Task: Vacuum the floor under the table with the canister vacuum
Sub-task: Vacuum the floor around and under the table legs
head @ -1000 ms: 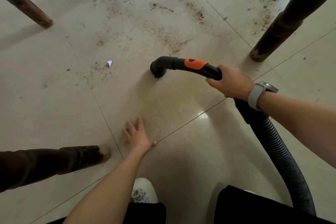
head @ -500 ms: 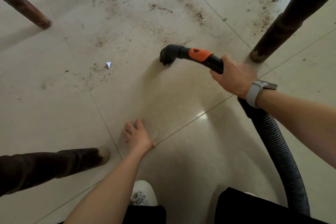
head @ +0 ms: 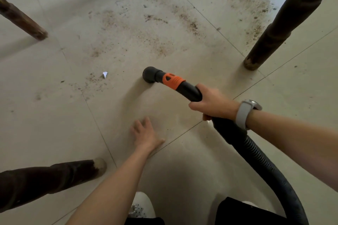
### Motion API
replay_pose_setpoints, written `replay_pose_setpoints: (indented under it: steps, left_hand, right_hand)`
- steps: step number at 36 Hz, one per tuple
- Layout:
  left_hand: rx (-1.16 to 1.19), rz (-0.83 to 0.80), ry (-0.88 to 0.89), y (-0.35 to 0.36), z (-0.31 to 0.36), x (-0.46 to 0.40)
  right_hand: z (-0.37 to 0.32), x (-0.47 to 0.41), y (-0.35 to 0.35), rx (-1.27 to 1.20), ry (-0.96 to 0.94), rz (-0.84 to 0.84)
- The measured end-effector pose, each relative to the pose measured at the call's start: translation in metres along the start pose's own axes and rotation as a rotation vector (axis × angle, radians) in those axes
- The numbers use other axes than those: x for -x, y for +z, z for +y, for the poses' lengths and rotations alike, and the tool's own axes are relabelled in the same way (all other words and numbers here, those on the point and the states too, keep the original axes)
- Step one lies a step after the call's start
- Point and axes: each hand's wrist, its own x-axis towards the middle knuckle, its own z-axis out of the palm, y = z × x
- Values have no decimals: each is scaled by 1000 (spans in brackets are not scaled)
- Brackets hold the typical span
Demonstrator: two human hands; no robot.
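Now the nozzle (head: 150, 75), gripped by the right hand (head: 213, 103), has been drawn back from the dirt (head: 161, 49); the left hand (head: 144, 134) is kept flat and spread on the floor (head: 45, 115).

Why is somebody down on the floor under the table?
A person is vacuuming there. The right hand grips the black vacuum hose handle with the orange band, its round nozzle down on the pale tiled floor. The left hand rests flat on the tiles. Brown crumbly dirt and a small white paper scrap lie ahead, not yet picked up.
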Motion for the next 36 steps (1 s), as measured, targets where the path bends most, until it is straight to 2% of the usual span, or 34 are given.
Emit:
replay_pose_setpoints:
  steps: [2,8,14,21,25,29,36]
  left_hand:
    - [-14,-11,5,4,-1,0]
    - [-58,22,-2,6,5,4]
    - [-82,19,-42,3,12,-5]
    - [-54,34,-62,2,36,-9]
    - [-52,29,-48,2,43,-14]
    - [-33,37,-43,3,46,-17]
    - [-41,51,-72,5,54,-17]
  right_hand:
    - [5,0,-4,-37,26,-1]
    - [32,2,-32,64,57,249]
    - [58,6,-74,-66,234,438]
    - [67,9,-71,-45,297,486]
    - [52,2,-57,-109,224,424]
    - [48,4,-43,26,157,366]
    - [76,19,-68,2,359,506]
